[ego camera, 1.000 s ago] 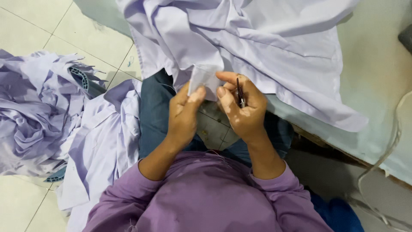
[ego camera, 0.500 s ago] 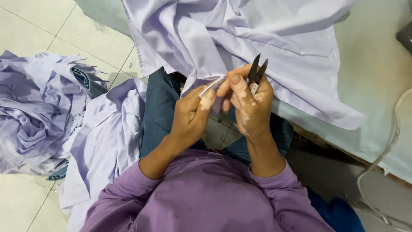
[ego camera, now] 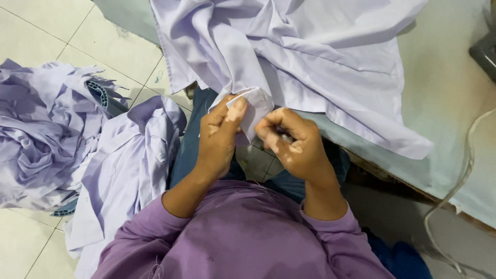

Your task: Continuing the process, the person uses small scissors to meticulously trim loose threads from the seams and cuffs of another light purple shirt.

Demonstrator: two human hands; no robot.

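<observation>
The left hand (ego camera: 219,137) pinches a small folded corner (ego camera: 253,106) of the pale lilac shirt (ego camera: 310,57) between thumb and fingers, holding it up just in front of the chest. The right hand (ego camera: 292,144) is curled into a narrow fist right beside that corner; something dark shows between its fingers, too hidden to name. For this close work on the fold, it seems best to keep the cloth taut with the left thumb and bring the right hand's tip only to the edge, clear of the good fabric. The rest of the shirt spills back over the pale green table (ego camera: 449,103). To the left, more lilac garments (ego camera: 46,139) lie heaped on the tiled floor (ego camera: 46,26). A whitish cord (ego camera: 465,170) trails off the table, its ends cut off. A dark object at the top right corner is barely in view.
</observation>
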